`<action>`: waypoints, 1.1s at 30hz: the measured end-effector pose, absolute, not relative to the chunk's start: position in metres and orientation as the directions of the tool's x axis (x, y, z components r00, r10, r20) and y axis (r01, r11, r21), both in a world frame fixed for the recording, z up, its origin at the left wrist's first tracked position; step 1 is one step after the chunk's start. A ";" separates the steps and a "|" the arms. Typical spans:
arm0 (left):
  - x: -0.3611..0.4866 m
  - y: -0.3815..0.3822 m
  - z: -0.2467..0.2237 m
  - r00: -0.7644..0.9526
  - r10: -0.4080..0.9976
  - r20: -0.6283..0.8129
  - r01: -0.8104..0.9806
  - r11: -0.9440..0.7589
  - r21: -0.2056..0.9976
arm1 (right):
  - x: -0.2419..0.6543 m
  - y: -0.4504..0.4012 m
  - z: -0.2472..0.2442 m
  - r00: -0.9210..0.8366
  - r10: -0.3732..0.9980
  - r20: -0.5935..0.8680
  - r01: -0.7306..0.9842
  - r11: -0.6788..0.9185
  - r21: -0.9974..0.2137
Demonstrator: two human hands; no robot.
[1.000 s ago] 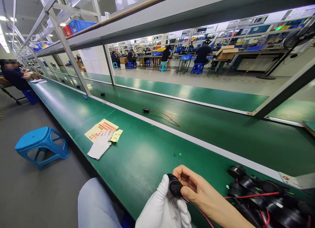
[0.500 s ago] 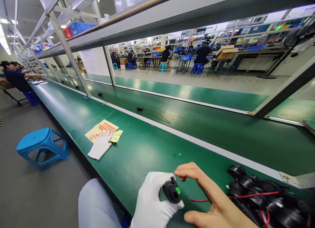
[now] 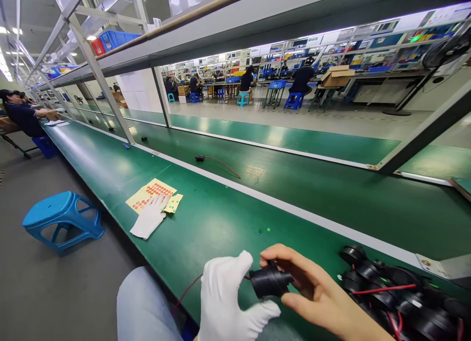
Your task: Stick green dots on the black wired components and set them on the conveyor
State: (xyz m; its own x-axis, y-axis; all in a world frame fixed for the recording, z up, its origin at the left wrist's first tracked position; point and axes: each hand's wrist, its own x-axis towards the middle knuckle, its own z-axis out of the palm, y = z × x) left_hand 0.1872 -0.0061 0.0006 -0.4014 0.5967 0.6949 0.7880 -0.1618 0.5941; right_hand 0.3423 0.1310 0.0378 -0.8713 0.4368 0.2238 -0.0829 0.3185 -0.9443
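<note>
A black cylindrical part (image 3: 270, 281) with a stepped end lies sideways between my hands, above the green bench. My bare right hand (image 3: 312, 287) grips its stepped end between thumb and fingers. Around its other end, my white-gloved left hand (image 3: 226, 294) is open, with thumb and fingers spread apart. A red wire (image 3: 191, 288) runs from the part behind the glove and over the bench edge. To the right of my right hand lies a pile of similar black parts (image 3: 397, 292) with red wires.
A loose white glove (image 3: 149, 218) lies on a sticker sheet (image 3: 138, 199) on the bench. Beyond a white rail, a black part with a red wire (image 3: 199, 158) lies on a green belt. A blue stool (image 3: 62, 218) stands left. A slanted post (image 3: 423, 130) rises at right.
The black part has turned from end-on to sideways and passed from my left hand's grip to my right hand's. My left fingers have opened. The wired part on the belt has moved left.
</note>
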 end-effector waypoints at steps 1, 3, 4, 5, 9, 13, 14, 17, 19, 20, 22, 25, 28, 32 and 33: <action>0.188 -0.006 -0.002 -0.420 0.575 0.702 0.792 -0.145 0.593 | 0.344 0.133 0.034 -0.886 0.430 0.172 -0.069 0.245 -0.967; 0.189 -0.006 -0.005 -0.428 0.568 0.703 0.793 -0.137 0.594 | 0.346 0.136 0.030 -0.912 0.399 0.094 -0.047 0.127 -0.991; 0.190 -0.006 -0.005 -0.414 0.578 0.703 0.796 -0.144 0.587 | 0.346 0.136 0.030 -0.919 0.388 0.066 -0.039 0.077 -0.996; 0.191 -0.006 -0.004 -0.393 0.591 0.704 0.801 -0.155 0.578 | 0.346 0.136 0.031 -0.923 0.382 0.038 -0.030 0.028 -0.999; 0.196 -0.011 0.005 -0.401 0.670 0.624 0.754 -0.146 0.641 | 0.337 0.129 0.041 -0.905 0.424 -0.041 0.012 -0.071 -0.997; 0.201 -0.013 0.024 -0.571 0.805 0.161 0.439 0.134 0.889 | 0.329 0.125 0.048 -0.858 0.508 -0.074 0.070 -0.027 -0.997; 0.202 -0.012 0.029 -0.558 0.829 0.028 0.323 0.186 0.928 | 0.328 0.124 0.048 -0.855 0.512 -0.086 0.081 -0.032 -0.996; 0.202 -0.008 0.041 -0.392 0.882 -0.262 -0.124 0.231 0.965 | 0.328 0.123 0.046 -0.862 0.499 -0.085 0.067 -0.053 -0.996; 0.202 -0.005 0.043 -0.226 0.911 -0.346 -0.415 0.232 0.880 | 0.329 0.123 0.045 -0.867 0.494 -0.065 0.054 -0.037 -0.998; 0.203 -0.004 0.042 -0.139 0.925 -0.353 -0.526 0.233 0.818 | 0.330 0.122 0.045 -0.870 0.489 -0.063 0.056 -0.028 -0.998; 0.204 -0.001 0.036 0.025 0.940 -0.340 -0.672 0.267 0.690 | 0.330 0.121 0.044 -0.874 0.484 -0.052 0.051 -0.017 -0.999; 0.204 0.001 0.020 0.196 0.912 -0.362 -0.790 0.365 0.492 | 0.329 0.120 0.045 -0.880 0.475 -0.028 0.018 -0.025 -1.000; 0.203 0.003 0.003 0.224 0.904 -0.364 -0.820 0.376 0.432 | 0.327 0.122 0.046 -0.881 0.473 -0.031 0.020 -0.029 -0.999; 0.204 0.009 -0.007 0.212 0.916 -0.341 -0.841 0.348 0.413 | 0.323 0.116 0.043 -0.878 0.474 -0.064 0.051 -0.040 -0.998; 0.207 0.012 -0.007 0.169 0.926 -0.337 -0.857 0.308 0.414 | 0.322 0.114 0.041 -0.879 0.472 -0.070 0.060 -0.036 -0.998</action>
